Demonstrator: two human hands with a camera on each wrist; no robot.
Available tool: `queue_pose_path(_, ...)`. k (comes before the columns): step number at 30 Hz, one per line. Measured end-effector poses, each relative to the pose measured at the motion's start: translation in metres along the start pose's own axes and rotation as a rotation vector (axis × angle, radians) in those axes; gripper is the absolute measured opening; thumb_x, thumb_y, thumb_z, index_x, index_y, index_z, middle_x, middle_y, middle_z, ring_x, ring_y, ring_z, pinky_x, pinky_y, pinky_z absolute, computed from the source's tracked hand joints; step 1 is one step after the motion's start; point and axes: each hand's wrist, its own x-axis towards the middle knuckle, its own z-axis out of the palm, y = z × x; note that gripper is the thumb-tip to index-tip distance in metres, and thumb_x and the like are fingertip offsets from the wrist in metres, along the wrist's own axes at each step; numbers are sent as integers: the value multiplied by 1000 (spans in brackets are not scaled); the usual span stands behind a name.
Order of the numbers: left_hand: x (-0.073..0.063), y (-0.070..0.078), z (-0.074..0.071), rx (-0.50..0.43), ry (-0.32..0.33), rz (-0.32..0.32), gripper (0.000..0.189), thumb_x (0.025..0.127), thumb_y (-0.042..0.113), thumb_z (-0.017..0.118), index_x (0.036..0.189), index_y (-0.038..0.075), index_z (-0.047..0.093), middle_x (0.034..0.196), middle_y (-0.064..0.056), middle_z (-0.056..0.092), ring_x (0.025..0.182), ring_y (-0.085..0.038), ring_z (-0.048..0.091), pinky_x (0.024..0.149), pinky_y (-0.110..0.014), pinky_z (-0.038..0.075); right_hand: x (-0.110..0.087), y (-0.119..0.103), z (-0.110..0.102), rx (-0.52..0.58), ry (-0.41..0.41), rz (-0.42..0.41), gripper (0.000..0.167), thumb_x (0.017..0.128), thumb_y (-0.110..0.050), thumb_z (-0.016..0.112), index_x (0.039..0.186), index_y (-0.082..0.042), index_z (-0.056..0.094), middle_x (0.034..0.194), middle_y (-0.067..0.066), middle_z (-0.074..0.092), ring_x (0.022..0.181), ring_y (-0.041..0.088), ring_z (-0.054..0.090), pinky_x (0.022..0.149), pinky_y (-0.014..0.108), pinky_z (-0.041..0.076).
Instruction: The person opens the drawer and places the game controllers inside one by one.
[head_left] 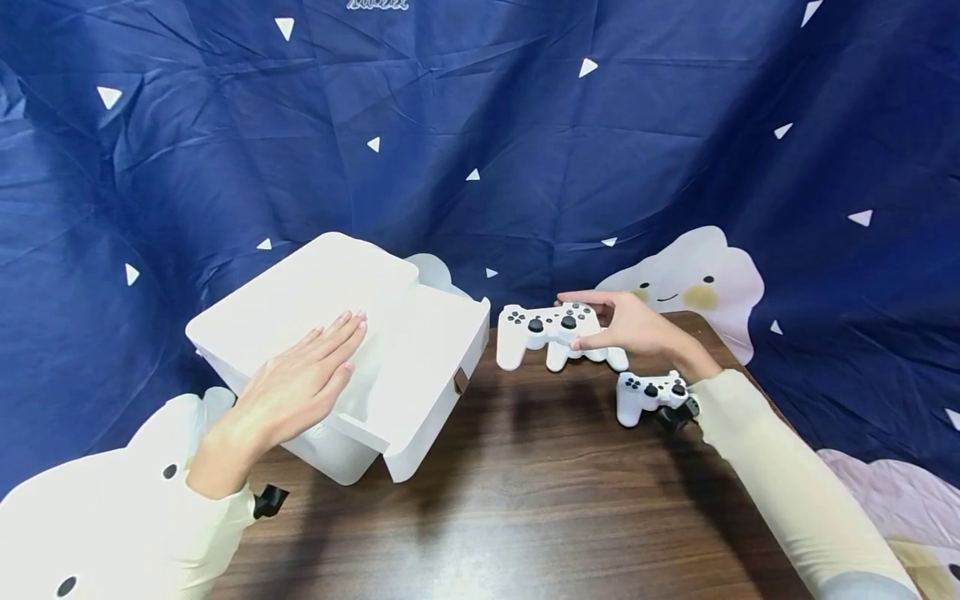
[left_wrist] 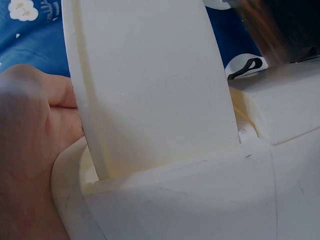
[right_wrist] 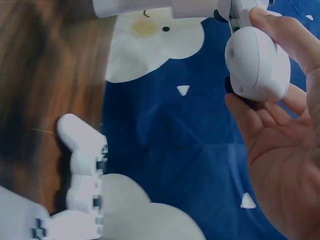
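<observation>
A white box (head_left: 300,292) stands tilted on the left in the head view, its white drawer (head_left: 431,367) pulled out to the right. My left hand (head_left: 296,387) lies over the box top near the drawer, fingers straight. In the left wrist view that hand (left_wrist: 25,155) is beside the drawer (left_wrist: 155,85). Between thumb and fingers, my right hand (head_left: 637,325) grips one end of a white game controller (head_left: 551,323), raised above the table. Behind it a second white controller (head_left: 618,358) is partly hidden. A third controller (head_left: 637,400) lies nearer, partly covered by the right wrist.
Under everything is a dark brown wooden table (head_left: 517,500). A brown tab (head_left: 461,381) sits on the drawer's front. Blue cloth (head_left: 480,108) with white triangles and clouds hangs behind and around the table. Each wrist carries a small black camera (head_left: 270,500).
</observation>
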Motion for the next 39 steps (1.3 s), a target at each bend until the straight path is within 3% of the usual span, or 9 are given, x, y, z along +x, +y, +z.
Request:
queue_pose_path(3,0,0,0,0,-1,0,55,115,31,40,167,13,36,177,-1,29,164,-24,28,135,-49,26,4,-13,-6,-59,18,-6,77,81,-30,95,150,-23,63,93,-1,67,78,8,58,66,20,50)
queue_pose_path(8,-1,-1,0,-7,-13,-6,56,115,31,40,167,13,35,177,-1,28,165,-24,26,136,-49,25,14,-33,-13,-79,13,-32,75,80,-29,96,148,-26,66,74,-7,52,67,10,50,59,23,44)
queue_pose_path(15,-2,-2,0,1,-6,-4,56,115,31,40,167,13,35,177,-1,28,165,-24,27,136,-49,26,30,-54,-19,-94,-14,-92,74,79,-29,97,147,-29,67,64,-5,40,61,13,41,55,25,36)
queue_pose_path(18,-3,-2,-1,-1,-5,-5,56,115,31,40,167,13,36,177,-1,29,165,-25,27,135,-49,26,36,-63,-20,-73,-37,-116,73,79,-28,97,146,-29,67,73,-7,55,61,13,43,54,24,38)
queue_pose_path(23,-3,-2,-1,-7,-12,-13,56,115,31,40,167,14,35,177,0,28,165,-24,26,136,-48,25,48,-76,-20,-50,-76,-134,73,79,-26,97,146,-28,68,109,-10,73,62,14,43,55,25,38)
queue_pose_path(29,-2,-3,-1,-16,-17,-13,55,115,32,38,168,15,34,177,1,27,165,-23,25,136,-48,25,60,-93,-22,-57,-130,-126,72,80,-28,96,146,-30,67,74,-5,49,64,17,41,56,26,36)
queue_pose_path(32,-1,-3,-1,-18,-19,-10,56,115,32,38,168,15,34,178,2,27,165,-23,25,136,-48,24,65,-101,-23,-77,-141,-148,73,80,-29,97,146,-30,67,69,-5,44,63,17,42,56,26,37)
queue_pose_path(34,-1,-3,-1,-16,-19,-10,56,115,32,38,168,15,34,178,2,26,166,-22,24,136,-48,24,69,-107,-23,-78,-153,-162,74,80,-28,96,147,-29,66,73,-5,53,66,17,48,58,24,41)
queue_pose_path(39,0,-3,-1,-18,-29,-10,56,115,33,38,168,16,33,178,3,25,166,-21,24,136,-48,24,78,-121,-20,-22,-215,-174,74,80,-17,96,148,-22,66,124,-3,77,85,18,68,72,23,57)
